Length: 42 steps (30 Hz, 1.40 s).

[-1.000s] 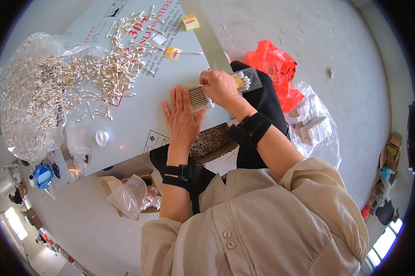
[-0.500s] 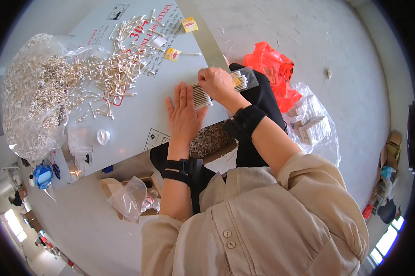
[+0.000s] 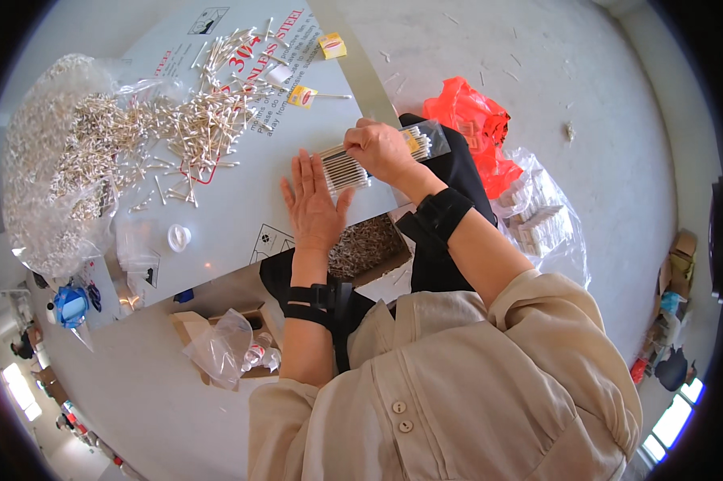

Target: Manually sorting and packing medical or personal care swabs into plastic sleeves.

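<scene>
A flat row of cotton swabs [image 3: 346, 171] lies at the near right edge of the metal-topped table. My left hand [image 3: 314, 210] is open and flat on the table, its fingers stretched out along the left end of the row. Over the middle of the row sits my right hand [image 3: 377, 148], closed with its fingers curled in; its fingertips and whatever they hold are hidden. Right of that hand, more swabs and a yellow label show in a clear plastic bag [image 3: 436, 138], which reaches over my dark-clothed leg.
Loose swabs [image 3: 205, 128] spread from a big clear sack [image 3: 57, 160] at the left. Two small yellow boxes [image 3: 332, 46] and a white round lid [image 3: 179, 238] lie on the table [image 3: 241, 208]. Below are a swab-filled box [image 3: 365, 247], a red bag [image 3: 470, 120] and a bag of white packs [image 3: 542, 220].
My left hand has slid slightly left, and its fingers now uncover more of the swab row. My right hand stays closed in nearly the same place.
</scene>
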Available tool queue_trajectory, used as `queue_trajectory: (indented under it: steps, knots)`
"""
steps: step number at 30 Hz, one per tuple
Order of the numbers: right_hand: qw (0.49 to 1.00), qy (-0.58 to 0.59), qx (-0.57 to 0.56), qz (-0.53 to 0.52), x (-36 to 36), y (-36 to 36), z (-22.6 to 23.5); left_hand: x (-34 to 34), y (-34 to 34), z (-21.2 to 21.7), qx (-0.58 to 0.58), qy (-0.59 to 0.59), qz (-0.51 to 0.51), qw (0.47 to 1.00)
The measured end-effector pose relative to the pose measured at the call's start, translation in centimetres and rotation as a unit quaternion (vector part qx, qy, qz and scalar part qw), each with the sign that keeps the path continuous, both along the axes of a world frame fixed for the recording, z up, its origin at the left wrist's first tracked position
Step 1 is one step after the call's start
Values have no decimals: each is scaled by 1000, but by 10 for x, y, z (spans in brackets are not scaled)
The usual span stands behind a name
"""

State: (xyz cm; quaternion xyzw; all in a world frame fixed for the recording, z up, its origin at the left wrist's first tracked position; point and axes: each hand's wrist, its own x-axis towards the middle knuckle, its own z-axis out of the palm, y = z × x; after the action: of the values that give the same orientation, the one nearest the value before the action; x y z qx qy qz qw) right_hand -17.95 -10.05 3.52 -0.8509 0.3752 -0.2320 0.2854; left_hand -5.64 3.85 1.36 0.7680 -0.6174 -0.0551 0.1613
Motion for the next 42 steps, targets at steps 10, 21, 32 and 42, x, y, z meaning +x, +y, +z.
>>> queue_trajectory:
  steps: [10,21,32,42]
  knots:
    - [974,168,-104,110,16,-5,9,-4,3,-4,-5,-13,5,1000]
    - [972,82,-187,120,-9,-8,26,-6,1,0,-12,-9,9,1000]
    - [982,-169,-77,29,-36,61,72,-5,4,61,-234,564,16,791]
    - [941,-291,-172,31,-47,92,106,-41,21,125,-305,669,-24,677]
